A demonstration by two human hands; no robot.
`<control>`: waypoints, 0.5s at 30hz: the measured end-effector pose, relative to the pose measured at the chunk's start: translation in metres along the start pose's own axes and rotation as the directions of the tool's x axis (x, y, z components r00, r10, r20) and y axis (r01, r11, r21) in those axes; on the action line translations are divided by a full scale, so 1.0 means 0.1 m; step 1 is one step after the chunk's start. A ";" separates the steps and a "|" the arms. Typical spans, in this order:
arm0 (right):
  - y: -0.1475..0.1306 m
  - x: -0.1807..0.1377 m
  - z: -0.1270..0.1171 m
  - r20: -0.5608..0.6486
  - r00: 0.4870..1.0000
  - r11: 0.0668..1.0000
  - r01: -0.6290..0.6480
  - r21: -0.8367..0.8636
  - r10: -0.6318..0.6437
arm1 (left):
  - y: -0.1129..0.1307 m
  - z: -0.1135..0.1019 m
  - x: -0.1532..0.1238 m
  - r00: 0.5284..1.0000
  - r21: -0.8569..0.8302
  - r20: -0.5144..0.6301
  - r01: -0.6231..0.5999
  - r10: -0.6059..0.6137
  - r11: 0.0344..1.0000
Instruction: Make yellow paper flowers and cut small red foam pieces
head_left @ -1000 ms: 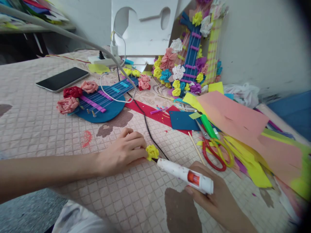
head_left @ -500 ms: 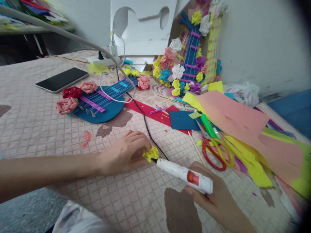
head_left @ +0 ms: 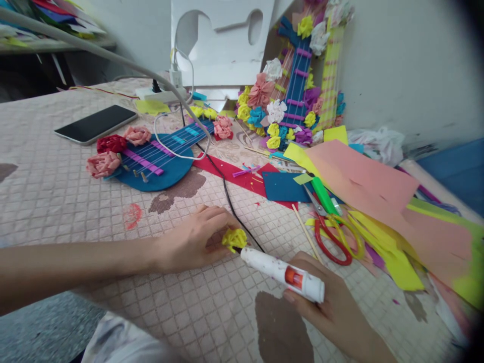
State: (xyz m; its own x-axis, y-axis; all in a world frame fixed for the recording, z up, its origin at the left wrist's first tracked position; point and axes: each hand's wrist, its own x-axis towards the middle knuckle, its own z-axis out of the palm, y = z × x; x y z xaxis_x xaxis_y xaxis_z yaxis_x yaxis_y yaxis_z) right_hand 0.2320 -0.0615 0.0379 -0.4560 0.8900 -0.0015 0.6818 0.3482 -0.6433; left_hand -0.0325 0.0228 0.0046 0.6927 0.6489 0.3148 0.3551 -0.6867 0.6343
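Note:
Between the thumb and fingers of my left hand point(head_left: 198, 237) is a small yellow paper flower point(head_left: 235, 239), held low over the table. My right hand point(head_left: 325, 302) grips a white glue gun point(head_left: 280, 272) with an orange window in its side. The gun's dark nozzle meets the lower edge of the flower. Beyond my left hand lies a blue paper guitar point(head_left: 162, 166) with string lines, purple strips and pink and red paper roses point(head_left: 106, 164).
Scissors with red and yellow handles point(head_left: 335, 242) lie right of my hands, by pink paper sheets point(head_left: 363, 171). A black cord point(head_left: 230, 201) crosses the table. A phone point(head_left: 96, 123) rests at the left. Flower-covered guitars point(head_left: 297, 85) lean at the back.
The glue gun has shifted slightly left, its nozzle now further under the yellow flower. The flower has turned a little in my left hand.

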 end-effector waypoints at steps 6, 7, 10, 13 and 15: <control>0.00 0.00 0.01 0.023 1.000 1.000 -0.021 -0.018 0.021 | 0.00 0.02 0.01 0.999 -0.051 -0.021 -0.031 0.030 0.998; 0.00 0.00 0.01 0.025 0.999 1.000 -0.022 -0.019 0.022 | 0.00 0.02 0.01 0.999 -0.050 -0.020 -0.037 0.036 0.998; 0.01 0.00 0.02 0.024 0.999 1.000 -0.024 -0.017 0.024 | -0.01 0.02 0.01 1.000 -0.030 -0.005 -0.031 0.031 0.999; 0.02 -0.02 0.01 0.031 0.999 1.000 -0.017 -0.011 0.018 | -0.02 0.02 0.01 1.000 -0.019 0.010 -0.004 0.004 1.000; 0.02 -0.03 0.01 0.038 0.999 1.000 -0.015 -0.012 0.015 | -0.02 0.02 0.01 1.000 -0.023 0.012 0.009 -0.009 1.000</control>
State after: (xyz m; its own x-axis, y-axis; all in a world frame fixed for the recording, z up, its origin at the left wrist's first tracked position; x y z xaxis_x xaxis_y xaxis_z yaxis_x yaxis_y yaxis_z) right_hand 0.2341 -0.0635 0.0355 -0.4672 0.8832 -0.0405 0.6953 0.3387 -0.6339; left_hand -0.0311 0.0244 0.0021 0.6967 0.6513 0.3006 0.3472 -0.6729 0.6532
